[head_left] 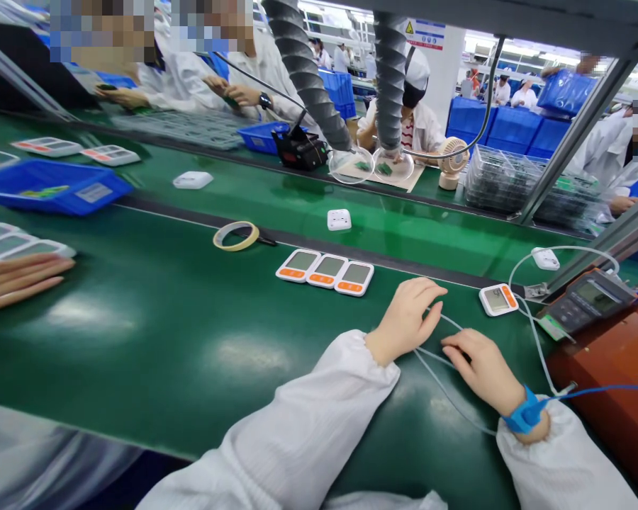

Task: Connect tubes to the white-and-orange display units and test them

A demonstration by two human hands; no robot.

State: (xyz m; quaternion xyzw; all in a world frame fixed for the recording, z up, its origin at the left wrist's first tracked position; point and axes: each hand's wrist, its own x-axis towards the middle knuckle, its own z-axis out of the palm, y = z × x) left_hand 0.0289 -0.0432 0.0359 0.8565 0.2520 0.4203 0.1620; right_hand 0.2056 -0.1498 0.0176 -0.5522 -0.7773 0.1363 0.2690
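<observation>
The left hand (407, 317) and right hand (481, 365) are showing narrow finger gaps beside the white cable (434, 356), grip unclear, while three devices (327, 270) are sitting abreast, apparently for tidy grouping.

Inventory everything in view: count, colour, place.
table: one, green, foreground
gadgets: several, white and orange, centre, left, right
flat pieces: three, white, midway
tape: one roll, yellowish, centre
meter: one, dark, right
tubing: count unclear, white, right
bins: several, blue, left, back
hoses: two, grey, top
fan: one, beige, back
trays: several, clear, back
workers: several, white coats, back
worker's hand: one, bare, left
wristband: one, blue, right wrist
left grip, right grip: two, bare, near tubing
</observation>
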